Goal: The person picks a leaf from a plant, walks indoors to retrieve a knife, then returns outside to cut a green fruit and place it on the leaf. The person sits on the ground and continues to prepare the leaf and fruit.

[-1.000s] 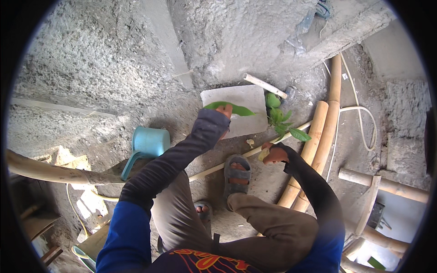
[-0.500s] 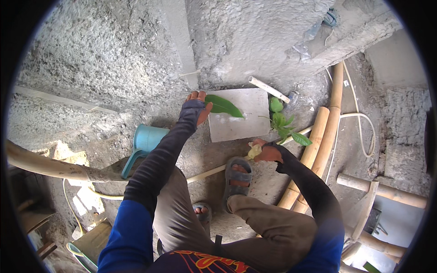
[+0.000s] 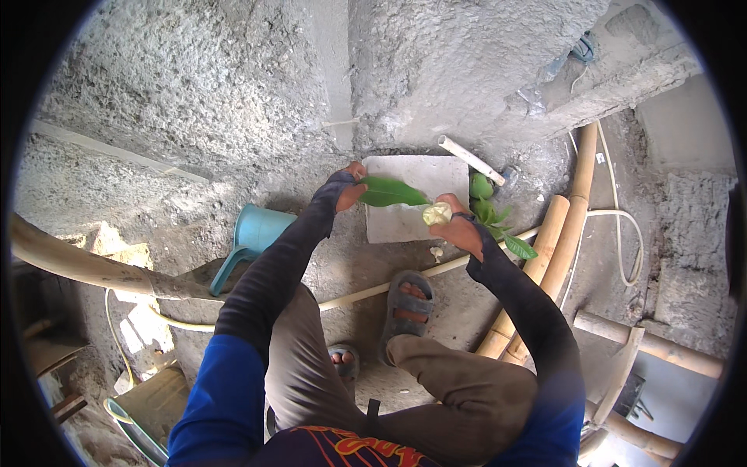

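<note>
My left hand [image 3: 352, 188] is closed on one end of a long green leaf [image 3: 393, 192], which stretches rightward above a pale square slab [image 3: 389, 229]. Close to the leaf's tip, my right hand [image 3: 461, 224] grips a crumpled, pale yellow piece [image 3: 437, 213]; whether it is cloth, paper or a plant part I cannot tell. Beyond that hand, at the slab's right edge, lies a leafy green sprig [image 3: 486, 212] with a rounded green leaf or fruit [image 3: 480, 187] behind it. A small whitish scrap [image 3: 437, 253] rests on the ground just in front of the slab.
A white pipe piece [image 3: 471, 159] lies across the slab's far right corner. Bamboo poles [image 3: 548, 268] run along the right. A blue dipper [image 3: 263, 227] is by my left forearm. A cream hose [image 3: 354, 297] crosses near my sandal [image 3: 408, 307]. Rough walls [image 3: 194, 86] rise behind.
My right hand has moved up and over the slab with the pale yellow piece, toward the leaf's tip. A whitish scrap now shows on the ground. My left hand still holds the leaf.
</note>
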Demonstrator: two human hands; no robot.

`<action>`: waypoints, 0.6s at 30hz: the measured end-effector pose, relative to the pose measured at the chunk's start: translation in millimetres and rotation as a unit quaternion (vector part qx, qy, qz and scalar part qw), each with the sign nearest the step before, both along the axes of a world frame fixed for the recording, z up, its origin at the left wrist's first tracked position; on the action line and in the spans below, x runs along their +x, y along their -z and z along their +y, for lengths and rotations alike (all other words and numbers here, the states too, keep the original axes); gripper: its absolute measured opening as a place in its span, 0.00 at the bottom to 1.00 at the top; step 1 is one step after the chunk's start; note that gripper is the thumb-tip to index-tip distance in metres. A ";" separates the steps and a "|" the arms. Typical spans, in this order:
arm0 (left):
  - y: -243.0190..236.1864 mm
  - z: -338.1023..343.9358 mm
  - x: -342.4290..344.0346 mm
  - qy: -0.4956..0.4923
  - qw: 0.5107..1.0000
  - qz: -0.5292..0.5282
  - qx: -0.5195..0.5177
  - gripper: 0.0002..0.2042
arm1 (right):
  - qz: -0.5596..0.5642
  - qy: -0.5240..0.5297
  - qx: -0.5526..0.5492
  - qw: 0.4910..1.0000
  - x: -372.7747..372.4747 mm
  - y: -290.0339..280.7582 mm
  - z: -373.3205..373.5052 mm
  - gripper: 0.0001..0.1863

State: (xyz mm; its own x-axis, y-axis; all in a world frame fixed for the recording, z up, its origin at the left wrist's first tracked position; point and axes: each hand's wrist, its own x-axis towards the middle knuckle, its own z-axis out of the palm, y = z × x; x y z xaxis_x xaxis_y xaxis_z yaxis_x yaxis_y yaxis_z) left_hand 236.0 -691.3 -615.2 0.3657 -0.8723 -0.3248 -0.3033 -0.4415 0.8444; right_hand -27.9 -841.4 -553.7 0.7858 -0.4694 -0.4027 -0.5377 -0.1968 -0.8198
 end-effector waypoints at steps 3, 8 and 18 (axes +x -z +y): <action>9.7 8.3 10.3 0.023 0.989 0.132 -0.061 0.10 | -0.002 0.017 -0.026 1.000 -0.7 6.5 -5.5 0.27; 8.8 22.5 20.7 -0.008 0.980 0.193 -0.052 0.08 | -0.018 0.094 -0.077 0.992 22.6 18.9 -19.8 0.27; -0.4 34.1 32.7 -0.049 0.977 0.207 0.011 0.08 | -0.092 0.071 -0.193 0.974 68.0 43.8 -36.1 0.31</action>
